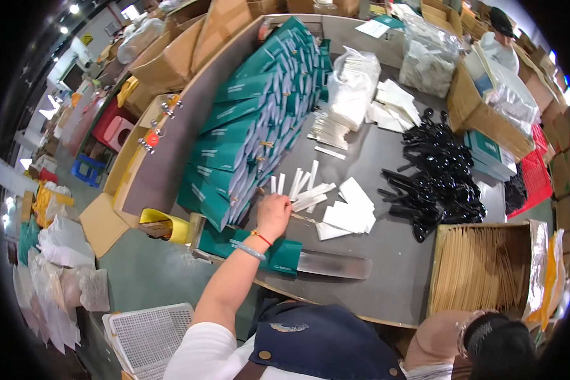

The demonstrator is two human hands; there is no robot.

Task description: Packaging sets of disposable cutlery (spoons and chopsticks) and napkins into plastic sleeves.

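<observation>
Left hand (273,214), head view: extended forward over the grey worktable (386,278), knuckles up, fingers curled down onto the small white sachets (301,190) lying at the foot of the slanted stack of green paper sleeves (247,133). Whether the fingers actually pinch a sachet cannot be told. Wrist carries a red cord and a pale bangle. Right hand: out of view. A flat green sleeve (282,253) lies just under the left forearm. Black plastic pieces (437,177) are heaped to the right, well apart from the hand; a carton of tan envelopes (481,266) stands near them.
</observation>
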